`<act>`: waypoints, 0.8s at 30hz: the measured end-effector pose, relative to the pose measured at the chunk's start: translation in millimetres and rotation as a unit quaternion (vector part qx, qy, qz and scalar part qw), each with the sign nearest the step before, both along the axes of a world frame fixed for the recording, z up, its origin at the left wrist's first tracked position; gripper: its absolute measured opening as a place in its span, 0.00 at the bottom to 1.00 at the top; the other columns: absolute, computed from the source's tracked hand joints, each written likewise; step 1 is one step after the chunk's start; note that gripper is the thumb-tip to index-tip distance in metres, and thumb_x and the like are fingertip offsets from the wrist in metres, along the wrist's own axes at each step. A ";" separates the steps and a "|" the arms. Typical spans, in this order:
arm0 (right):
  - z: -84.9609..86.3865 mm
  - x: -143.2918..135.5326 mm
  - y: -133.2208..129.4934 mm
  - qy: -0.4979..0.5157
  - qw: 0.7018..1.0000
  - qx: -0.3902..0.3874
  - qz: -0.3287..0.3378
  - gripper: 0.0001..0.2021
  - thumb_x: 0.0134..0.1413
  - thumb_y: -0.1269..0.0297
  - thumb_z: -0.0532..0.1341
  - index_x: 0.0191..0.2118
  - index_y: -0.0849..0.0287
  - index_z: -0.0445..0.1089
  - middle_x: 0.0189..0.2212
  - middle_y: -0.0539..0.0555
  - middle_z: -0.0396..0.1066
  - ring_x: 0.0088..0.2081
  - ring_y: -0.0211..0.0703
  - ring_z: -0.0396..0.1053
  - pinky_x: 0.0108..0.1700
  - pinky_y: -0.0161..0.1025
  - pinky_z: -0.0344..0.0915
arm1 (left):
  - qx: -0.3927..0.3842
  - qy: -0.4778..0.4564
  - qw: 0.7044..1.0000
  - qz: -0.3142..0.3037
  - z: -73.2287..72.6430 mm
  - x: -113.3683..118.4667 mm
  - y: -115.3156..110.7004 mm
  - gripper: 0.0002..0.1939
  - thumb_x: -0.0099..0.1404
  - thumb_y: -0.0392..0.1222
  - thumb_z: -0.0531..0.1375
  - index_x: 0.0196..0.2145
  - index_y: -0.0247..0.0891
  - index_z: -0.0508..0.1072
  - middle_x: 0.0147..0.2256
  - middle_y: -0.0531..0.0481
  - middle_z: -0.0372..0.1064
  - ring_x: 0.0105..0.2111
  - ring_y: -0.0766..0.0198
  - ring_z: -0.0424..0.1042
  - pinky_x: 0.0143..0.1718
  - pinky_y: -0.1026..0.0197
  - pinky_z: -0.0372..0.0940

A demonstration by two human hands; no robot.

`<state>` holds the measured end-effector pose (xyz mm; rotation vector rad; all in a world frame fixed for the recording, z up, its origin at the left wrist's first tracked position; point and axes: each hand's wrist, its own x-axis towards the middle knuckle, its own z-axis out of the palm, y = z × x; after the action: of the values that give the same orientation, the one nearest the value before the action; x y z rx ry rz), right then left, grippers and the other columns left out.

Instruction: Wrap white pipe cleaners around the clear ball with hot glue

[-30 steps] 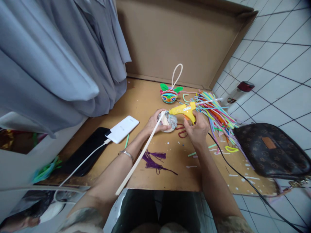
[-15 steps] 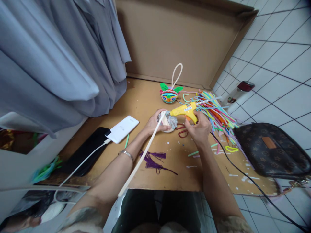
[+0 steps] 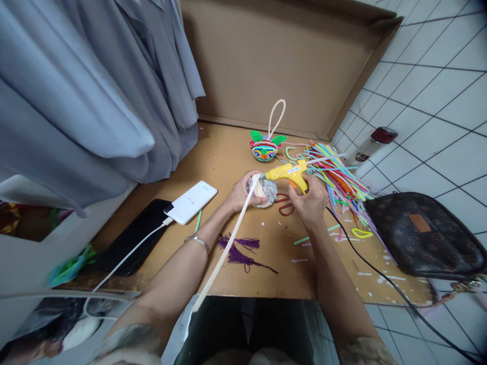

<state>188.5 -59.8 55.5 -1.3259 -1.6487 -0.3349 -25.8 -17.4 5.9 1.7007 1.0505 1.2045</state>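
Observation:
My left hand (image 3: 239,193) is closed round a pale grey, fuzzy rounded piece (image 3: 269,191), its thumb lying across the front. From this piece a long cream strip (image 3: 228,248) hangs down toward me past my left forearm. My right hand (image 3: 312,202) grips the handle of a yellow glue gun (image 3: 285,172), a clear stick poking out of its back. The gun's nozzle points left and meets the top of the fuzzy piece near the strip; whether it touches is too small to tell. Red-handled scissors (image 3: 286,207) lie partly behind the piece.
A colourful animal-head ornament (image 3: 264,149) with a cream loop stands behind my hands. Bundled pipe cleaners (image 3: 335,175) and a brown bag (image 3: 426,235) are at right. Purple tassels (image 3: 241,253) lie in front. A white power bank (image 3: 193,203) and black case (image 3: 139,238) are left.
The free end of the cream strip has swung slightly to the right. Both hands keep nearly the same place, the glue gun's nozzle still at the fuzzy piece.

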 end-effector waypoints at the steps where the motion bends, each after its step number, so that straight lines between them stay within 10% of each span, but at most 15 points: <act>1: 0.0 0.4 0.1 0.001 1.000 -0.002 -0.001 0.13 0.52 0.56 0.60 0.40 0.58 0.70 0.35 0.58 0.76 0.38 0.51 0.73 0.41 0.45 0.68 | -0.001 0.002 1.000 0.001 0.0 0.0 -0.1 0.47 0.39 0.48 0.73 0.57 0.39 0.66 0.51 0.47 0.71 0.49 0.53 0.71 0.57 0.53 0.65; 24: -3.0 3.2 4.6 0.024 0.998 -0.059 -0.019 0.16 0.50 0.53 0.61 0.41 0.58 0.70 0.36 0.58 0.76 0.39 0.52 0.72 0.42 0.46 0.67 | 0.001 0.006 1.000 -0.006 -2.5 0.4 0.6 0.46 0.40 0.48 0.73 0.58 0.39 0.66 0.51 0.46 0.71 0.50 0.52 0.71 0.56 0.52 0.66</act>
<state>191.8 -55.2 52.5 -1.4434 -1.6264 -0.2290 -25.4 -16.8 3.4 1.7162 1.0455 1.1897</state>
